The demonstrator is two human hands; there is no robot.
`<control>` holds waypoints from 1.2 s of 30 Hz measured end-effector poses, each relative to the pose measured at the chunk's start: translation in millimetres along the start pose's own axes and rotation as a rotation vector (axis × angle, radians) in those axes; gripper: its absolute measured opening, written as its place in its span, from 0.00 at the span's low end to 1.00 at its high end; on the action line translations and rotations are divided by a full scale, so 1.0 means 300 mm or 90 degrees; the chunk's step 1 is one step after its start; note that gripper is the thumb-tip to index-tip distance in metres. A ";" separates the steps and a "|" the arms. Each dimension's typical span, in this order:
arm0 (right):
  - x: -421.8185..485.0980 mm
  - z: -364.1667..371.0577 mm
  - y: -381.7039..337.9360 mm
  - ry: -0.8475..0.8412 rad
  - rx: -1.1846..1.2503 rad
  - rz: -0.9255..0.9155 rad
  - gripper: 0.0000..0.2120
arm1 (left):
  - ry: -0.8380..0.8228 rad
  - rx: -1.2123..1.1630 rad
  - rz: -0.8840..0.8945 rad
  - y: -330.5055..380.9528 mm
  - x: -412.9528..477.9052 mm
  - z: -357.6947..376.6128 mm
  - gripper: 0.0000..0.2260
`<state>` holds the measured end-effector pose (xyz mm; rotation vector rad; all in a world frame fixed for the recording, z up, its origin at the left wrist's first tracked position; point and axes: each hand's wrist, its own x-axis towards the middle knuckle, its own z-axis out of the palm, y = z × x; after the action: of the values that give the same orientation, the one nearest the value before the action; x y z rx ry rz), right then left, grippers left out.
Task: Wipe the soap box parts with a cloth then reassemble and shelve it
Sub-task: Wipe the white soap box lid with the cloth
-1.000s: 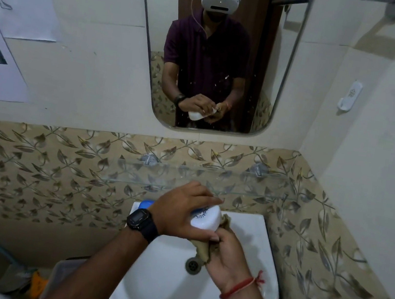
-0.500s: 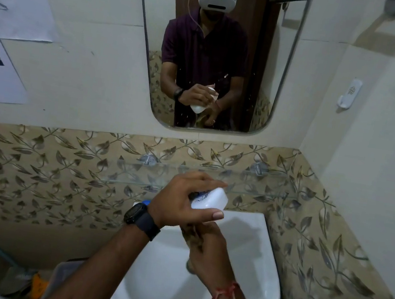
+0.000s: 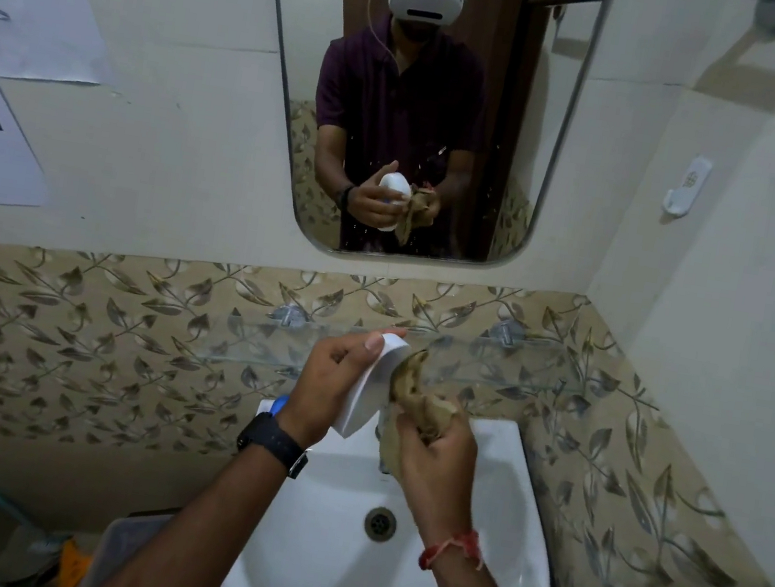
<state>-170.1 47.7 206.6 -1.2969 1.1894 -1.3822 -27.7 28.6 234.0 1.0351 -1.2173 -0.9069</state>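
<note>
White plastic is my worry: the soap box part [image 3: 374, 384] stands on edge above the back rim of the sink [image 3: 520, 504]. My left hand [image 3: 336, 386] pinches it, thumb at its upper end and fingers curled behind. My right hand [image 3: 444, 457] is bunched round the brown cloth [image 3: 417, 398], which presses against the part's right face. I judge that a hard sideways rub could lever the slick shell out of that pinch and drop it into the basin near the drain [image 3: 380, 523]. The glass shelf [image 3: 489, 374] has its front edge just beyond my knuckles, so a forward stroke risks a knock. On the right the tiled wall closes in. Free room lies towards me over the basin, and to the left. A blue piece [image 3: 281, 403] shows behind my left wrist, but I cannot tell what it is.
</note>
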 end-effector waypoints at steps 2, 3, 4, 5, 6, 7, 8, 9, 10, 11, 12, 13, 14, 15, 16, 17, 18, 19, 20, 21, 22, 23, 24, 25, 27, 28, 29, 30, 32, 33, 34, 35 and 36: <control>-0.024 0.011 0.013 -0.021 -0.026 -0.051 0.06 | 0.004 -0.014 -0.014 0.009 -0.001 -0.005 0.25; -0.029 0.017 0.021 -0.024 -0.052 -0.081 0.06 | 0.003 -0.008 -0.016 0.011 -0.002 -0.003 0.24; -0.028 0.024 0.030 -0.030 -0.092 -0.115 0.05 | 0.001 -0.002 -0.015 0.011 -0.002 0.001 0.24; -0.023 0.032 0.035 -0.043 -0.150 -0.152 0.04 | -0.005 0.003 -0.011 0.008 -0.002 0.006 0.23; -0.022 0.044 0.036 -0.061 -0.216 -0.188 0.04 | -0.010 0.009 -0.003 0.006 -0.003 0.010 0.24; -0.025 0.055 0.036 -0.081 -0.275 -0.213 0.06 | -0.014 0.016 0.006 0.003 -0.003 0.013 0.24; -0.031 0.065 0.036 -0.098 -0.315 -0.224 0.08 | -0.016 0.025 0.013 0.001 -0.004 0.014 0.24; -0.038 0.073 0.036 -0.113 -0.343 -0.224 0.09 | -0.016 0.033 0.018 0.000 -0.004 0.016 0.24; -0.046 0.078 0.040 -0.130 -0.363 -0.222 0.09 | -0.017 0.044 0.020 -0.001 -0.004 0.019 0.22; -0.056 0.080 0.043 -0.149 -0.375 -0.212 0.09 | -0.018 0.058 0.020 -0.003 -0.005 0.021 0.19; -0.063 0.079 0.048 -0.167 -0.370 -0.198 0.09 | -0.018 0.072 0.020 -0.007 -0.005 0.023 0.18; -0.067 0.074 0.047 -0.182 -0.346 -0.173 0.10 | -0.013 0.079 0.020 -0.013 -0.005 0.025 0.19; -0.070 0.067 0.045 -0.196 -0.305 -0.140 0.10 | -0.002 0.074 0.022 -0.019 -0.007 0.023 0.21; -0.072 0.058 0.040 -0.214 -0.260 -0.103 0.09 | 0.016 0.062 0.027 -0.025 -0.009 0.018 0.22; -0.074 0.046 0.034 -0.235 -0.219 -0.070 0.07 | 0.036 0.048 0.030 -0.030 -0.011 0.011 0.23; -0.073 0.030 0.030 -0.260 -0.193 -0.043 0.05 | 0.056 0.034 0.027 -0.035 -0.013 0.003 0.23; -0.068 0.009 0.030 -0.285 -0.189 -0.030 0.04 | 0.070 0.021 0.017 -0.036 -0.018 -0.004 0.24; -0.056 -0.018 0.033 -0.305 -0.212 -0.032 0.05 | 0.074 0.005 0.004 -0.035 -0.025 -0.008 0.26; -0.043 -0.047 0.037 -0.326 -0.250 -0.036 0.07 | 0.073 -0.013 -0.012 -0.032 -0.031 -0.013 0.28; -0.032 -0.075 0.038 -0.339 -0.293 -0.028 0.08 | 0.071 -0.030 -0.026 -0.031 -0.035 -0.019 0.30; -0.021 -0.098 0.033 -0.339 -0.323 -0.006 0.08 | 0.073 -0.048 -0.039 -0.028 -0.037 -0.025 0.32; -0.009 -0.115 0.026 -0.320 -0.333 0.021 0.10 | 0.073 -0.072 -0.051 -0.025 -0.036 -0.031 0.33; 0.003 -0.126 0.021 -0.284 -0.312 0.054 0.14 | 0.072 -0.106 -0.069 -0.021 -0.035 -0.037 0.34; 0.014 -0.131 0.018 -0.243 -0.264 0.093 0.17 | 0.065 -0.147 -0.091 -0.019 -0.033 -0.042 0.35; 0.026 -0.119 -0.010 -0.184 -0.163 0.155 0.17 | 0.033 -0.241 -0.144 -0.019 -0.030 -0.043 0.37; 0.025 -0.103 -0.027 -0.173 -0.118 0.179 0.15 | 0.020 -0.278 -0.169 -0.021 -0.027 -0.040 0.37; 0.020 -0.084 -0.040 -0.172 -0.073 0.204 0.13 | 0.016 -0.303 -0.186 -0.027 -0.025 -0.037 0.35; 0.007 -0.063 -0.054 -0.180 -0.035 0.228 0.13 | 0.019 -0.319 -0.195 -0.033 -0.024 -0.033 0.33; -0.034 -0.029 -0.065 -0.203 -0.009 0.255 0.09 | 0.030 -0.335 -0.198 -0.047 -0.022 -0.027 0.31; -0.056 -0.019 -0.060 -0.221 -0.012 0.263 0.06 | 0.034 -0.344 -0.196 -0.053 -0.021 -0.024 0.31; -0.077 -0.015 -0.053 -0.247 -0.009 0.274 0.05 | 0.036 -0.357 -0.193 -0.053 -0.020 -0.021 0.31; -0.096 -0.015 -0.047 -0.281 0.006 0.286 0.06 | 0.037 -0.368 -0.193 -0.049 -0.018 -0.019 0.31; -0.111 -0.021 -0.041 -0.320 0.022 0.294 0.07 | 0.032 -0.380 -0.193 -0.045 -0.017 -0.017 0.31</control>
<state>-173.6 83.0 213.5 -1.1572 1.0197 -0.6871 -23.4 30.2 219.3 0.7550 -0.6804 -1.3667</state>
